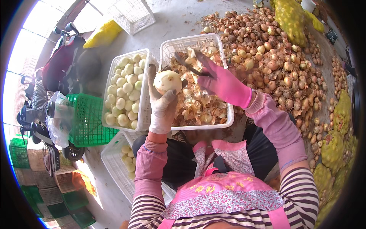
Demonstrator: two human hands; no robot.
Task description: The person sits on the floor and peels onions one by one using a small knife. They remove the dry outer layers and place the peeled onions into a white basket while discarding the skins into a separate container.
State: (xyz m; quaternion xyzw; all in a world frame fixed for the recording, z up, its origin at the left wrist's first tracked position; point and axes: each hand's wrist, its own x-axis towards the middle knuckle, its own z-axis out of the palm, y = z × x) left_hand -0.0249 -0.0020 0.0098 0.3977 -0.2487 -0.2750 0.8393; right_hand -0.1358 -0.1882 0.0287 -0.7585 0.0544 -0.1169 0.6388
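My left hand (163,97), in a soiled white glove, holds a peeled onion (167,82) between thumb and fingers, near the rims of two white crates. In a pink glove, my right hand (220,80) grips a dark-handled tool, perhaps a knife (187,63), over the crate of skins. A small pale piece, maybe onion, shows by its extended fingertips. Below both hands stands a white plastic crate (200,127) filled with loose onion skins (197,106) and some onions. Beside it on the left, another white crate (145,94) holds peeled onions (125,88).
A large heap of unpeeled onions (274,57) spreads over the floor at right, with yellow mesh sacks (291,23) around it. A green crate (88,120) and a scooter (43,126) stand at left. Another white crate (114,160) sits by my knee; one more (131,17) lies beyond.
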